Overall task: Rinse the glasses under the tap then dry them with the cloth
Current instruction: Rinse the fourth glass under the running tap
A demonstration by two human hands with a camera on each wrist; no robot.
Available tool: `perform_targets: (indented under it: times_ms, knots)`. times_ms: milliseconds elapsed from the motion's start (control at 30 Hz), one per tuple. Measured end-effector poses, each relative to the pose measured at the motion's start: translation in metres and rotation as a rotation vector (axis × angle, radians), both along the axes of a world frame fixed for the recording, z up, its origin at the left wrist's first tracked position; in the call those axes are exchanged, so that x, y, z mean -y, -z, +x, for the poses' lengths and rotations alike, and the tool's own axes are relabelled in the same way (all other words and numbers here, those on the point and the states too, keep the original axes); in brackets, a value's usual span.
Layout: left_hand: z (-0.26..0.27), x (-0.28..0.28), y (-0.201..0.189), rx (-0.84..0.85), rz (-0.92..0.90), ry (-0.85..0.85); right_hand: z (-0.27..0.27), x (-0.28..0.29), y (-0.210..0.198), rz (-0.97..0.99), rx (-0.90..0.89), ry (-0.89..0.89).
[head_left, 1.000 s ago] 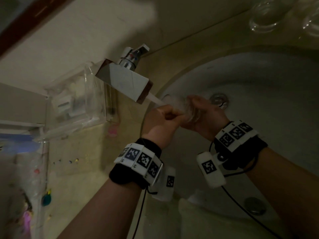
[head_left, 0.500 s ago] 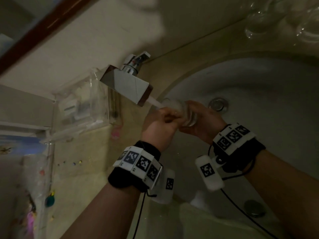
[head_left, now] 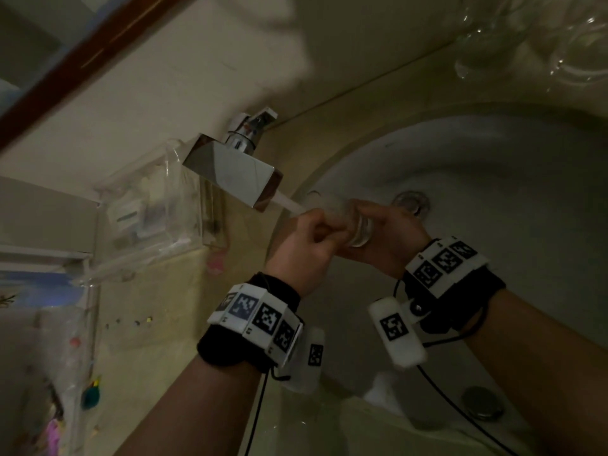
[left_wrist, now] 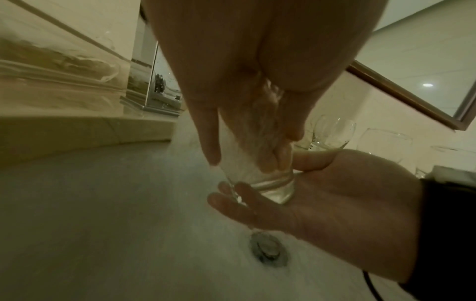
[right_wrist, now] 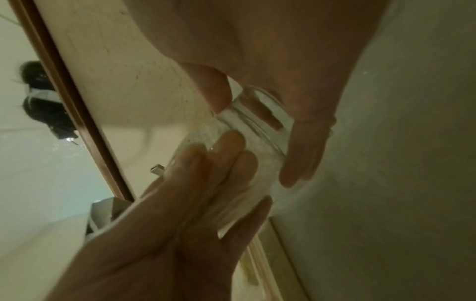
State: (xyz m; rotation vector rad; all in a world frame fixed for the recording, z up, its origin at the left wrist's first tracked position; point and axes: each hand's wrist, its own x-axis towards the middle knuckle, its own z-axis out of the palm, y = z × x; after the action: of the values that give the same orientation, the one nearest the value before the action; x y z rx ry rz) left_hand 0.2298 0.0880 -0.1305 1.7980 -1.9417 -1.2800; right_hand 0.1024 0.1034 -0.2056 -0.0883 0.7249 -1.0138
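Note:
A clear tumbler [head_left: 357, 225] lies tilted over the white sink [head_left: 493, 166], its mouth toward the running stream [head_left: 289, 204] from the square chrome tap [head_left: 233, 174]. My left hand [head_left: 312, 235] has its fingers [left_wrist: 273, 156] inside the tumbler [left_wrist: 268, 185] and its thumb outside, pinching the wall. My right hand [head_left: 388, 235] cups the thick base, thumb [right_wrist: 215, 91] on one side and fingers [right_wrist: 301, 154] on the other of the tumbler [right_wrist: 255, 124]. No cloth is in view.
Stemmed glasses [head_left: 487, 37] [left_wrist: 333, 132] stand on the counter behind the basin at the right. The drain [head_left: 409, 203] lies under the hands, a loose plug [head_left: 482, 403] near the front rim. A clear plastic organiser [head_left: 148, 209] sits left of the tap.
Both hands stay on the tumbler under the stream. The tumbler has turned a little, so its base now shows more plainly. The head view has shifted slightly.

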Motion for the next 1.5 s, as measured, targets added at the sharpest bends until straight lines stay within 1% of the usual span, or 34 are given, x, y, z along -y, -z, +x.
perform_targets:
  times_ms: [67, 100, 133, 200, 267, 300, 400, 433, 533, 567, 600, 667, 700, 733, 867, 967, 1000, 1067, 1133, 1233, 1300, 1367, 1433, 1500]
  knots:
    - [-0.001, 0.001, 0.004, 0.003, 0.012, -0.071, 0.002, -0.001, -0.001, 0.017, -0.043, 0.046]
    - [-0.002, 0.002, 0.004, 0.003, 0.007, -0.069, 0.003, -0.001, -0.001, 0.014, -0.085, 0.062]
    - [-0.003, 0.003, 0.003, -0.008, -0.006, -0.044, 0.004, 0.0, -0.001, 0.006, -0.127, 0.06]
    - [-0.008, 0.002, -0.003, -0.026, -0.022, 0.059, 0.005, 0.001, 0.0, 0.005, -0.149, 0.046]
    - [-0.01, 0.0, -0.007, -0.04, 0.0, 0.151, 0.002, 0.001, 0.0, 0.024, -0.106, 0.041]
    - [-0.01, 0.0, -0.007, -0.045, 0.007, 0.171, 0.001, 0.001, -0.002, 0.022, -0.072, 0.043]
    - [-0.009, 0.001, -0.005, -0.039, -0.02, 0.111, -0.001, 0.0, -0.007, 0.001, 0.071, 0.08]
    - [-0.01, 0.001, -0.005, -0.052, -0.018, 0.075, -0.001, -0.001, -0.007, 0.0, 0.081, 0.095]
    - [-0.012, 0.002, -0.005, -0.122, 0.002, -0.009, 0.001, 0.0, -0.008, 0.006, -0.019, 0.104]
    - [-0.013, 0.002, -0.007, -0.134, 0.012, -0.013, 0.002, 0.001, -0.008, 0.014, -0.056, 0.095]
    - [-0.013, 0.002, -0.009, -0.132, 0.02, 0.016, 0.002, 0.001, -0.006, 0.024, -0.08, 0.078]
    - [-0.013, 0.002, -0.012, -0.077, 0.033, 0.146, 0.001, 0.001, -0.004, 0.038, -0.093, 0.045]
    - [-0.013, 0.002, -0.013, -0.043, 0.032, 0.202, 0.0, 0.001, -0.003, 0.037, -0.073, 0.042]
    - [-0.014, 0.002, -0.014, -0.024, 0.025, 0.224, -0.001, 0.0, -0.004, 0.029, -0.041, 0.037]
    - [-0.017, 0.004, -0.014, -0.08, -0.028, 0.127, -0.006, -0.001, -0.01, -0.031, 0.056, 0.088]
    - [-0.018, 0.004, -0.013, -0.107, -0.052, 0.081, -0.001, 0.0, -0.008, -0.016, -0.013, 0.091]
    - [-0.017, 0.004, -0.012, -0.103, -0.046, 0.086, 0.001, 0.0, -0.009, -0.001, -0.038, 0.083]
    - [-0.016, 0.004, -0.012, -0.048, -0.022, 0.159, 0.001, 0.001, -0.005, 0.03, -0.089, 0.089]
    - [-0.016, 0.004, -0.013, -0.031, 0.015, 0.218, -0.002, 0.001, -0.005, 0.013, -0.072, 0.096]
    - [-0.019, 0.005, -0.014, -0.061, 0.019, 0.158, -0.007, -0.001, -0.011, -0.058, 0.021, 0.115]
    - [-0.019, 0.006, -0.013, -0.07, -0.037, 0.097, -0.006, -0.003, -0.013, -0.061, -0.01, 0.124]
    - [-0.018, 0.007, -0.01, -0.077, -0.111, 0.066, -0.004, -0.001, -0.009, -0.006, -0.054, 0.125]
    - [-0.016, 0.007, -0.011, -0.077, -0.133, 0.077, -0.001, 0.001, -0.006, 0.024, -0.092, 0.115]
    - [-0.015, 0.005, -0.013, -0.032, -0.124, 0.157, -0.001, 0.002, -0.002, 0.035, -0.106, 0.089]
